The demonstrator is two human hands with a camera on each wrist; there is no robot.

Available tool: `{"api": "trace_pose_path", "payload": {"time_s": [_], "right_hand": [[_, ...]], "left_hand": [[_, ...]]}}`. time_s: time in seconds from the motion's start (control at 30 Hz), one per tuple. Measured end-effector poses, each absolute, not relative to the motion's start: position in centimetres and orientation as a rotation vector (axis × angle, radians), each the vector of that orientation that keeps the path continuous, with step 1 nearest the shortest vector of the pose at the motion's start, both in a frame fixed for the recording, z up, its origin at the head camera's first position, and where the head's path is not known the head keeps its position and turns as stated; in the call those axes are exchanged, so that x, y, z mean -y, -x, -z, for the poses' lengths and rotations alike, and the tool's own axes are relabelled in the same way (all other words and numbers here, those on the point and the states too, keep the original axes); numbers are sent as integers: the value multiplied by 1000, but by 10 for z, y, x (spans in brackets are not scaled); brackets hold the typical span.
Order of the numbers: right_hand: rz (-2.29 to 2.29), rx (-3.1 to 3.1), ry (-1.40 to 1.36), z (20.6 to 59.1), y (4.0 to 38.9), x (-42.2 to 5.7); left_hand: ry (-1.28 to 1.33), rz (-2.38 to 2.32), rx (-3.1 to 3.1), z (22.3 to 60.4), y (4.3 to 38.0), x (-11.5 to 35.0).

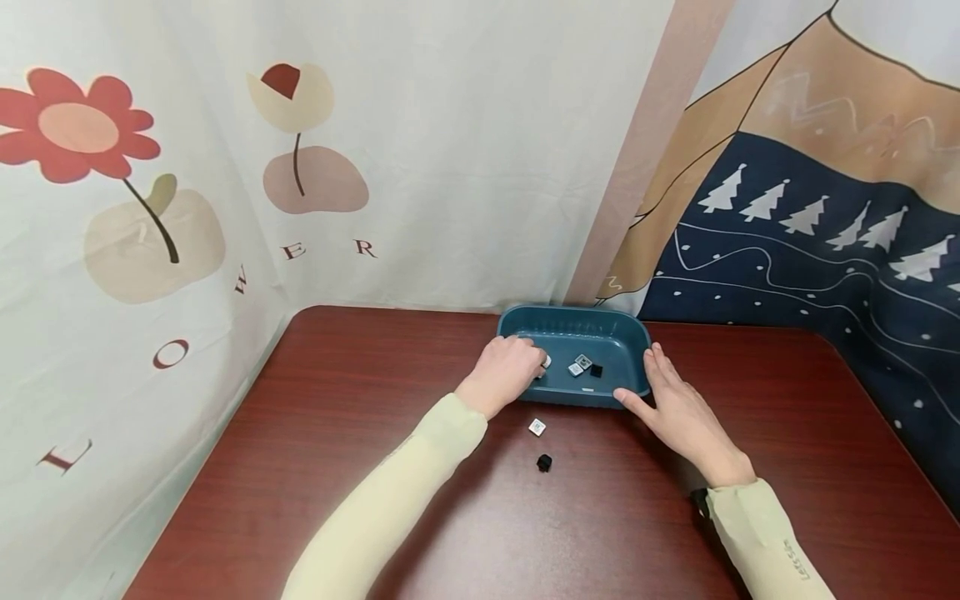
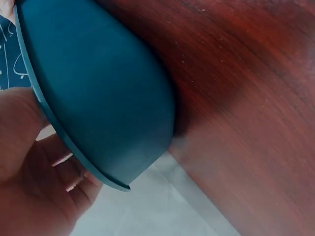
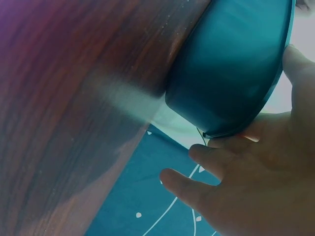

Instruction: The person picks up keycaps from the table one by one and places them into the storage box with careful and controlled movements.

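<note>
A dark teal plastic basin (image 1: 562, 400) stands on the table. My left hand (image 1: 504, 371) reaches over its left front rim with fingers bent down inside, pinching a small white piece (image 1: 547, 362) at the fingertips. In the left wrist view the rim hides part of my left fingers (image 2: 74, 172). My right hand (image 1: 678, 408) rests on the basin's right end, thumb at the front rim and fingers extended along the side. Inside lie two small whitish square pieces (image 1: 575, 369) and a black one (image 1: 596, 371).
In front of the basin, a white square piece with a dark mark (image 1: 537, 427) and a small black piece (image 1: 544, 462) lie on the reddish-brown table (image 1: 360, 375). A printed curtain (image 1: 450, 167) hangs right behind the table's back edge.
</note>
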State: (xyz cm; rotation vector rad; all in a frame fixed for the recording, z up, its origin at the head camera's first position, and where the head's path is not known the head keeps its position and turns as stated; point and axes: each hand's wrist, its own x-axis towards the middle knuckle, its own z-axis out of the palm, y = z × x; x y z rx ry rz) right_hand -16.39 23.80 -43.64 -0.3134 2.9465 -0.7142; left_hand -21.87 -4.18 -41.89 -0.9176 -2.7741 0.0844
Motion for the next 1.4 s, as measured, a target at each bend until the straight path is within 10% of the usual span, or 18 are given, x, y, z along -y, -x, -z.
{"api": "trace_pose_path", "payload": {"time_s": [1.4], "right_hand": [[697,-2969,319,437,163,-238]], "left_hand": [[1422,-65,2413,426,134,55]]}}
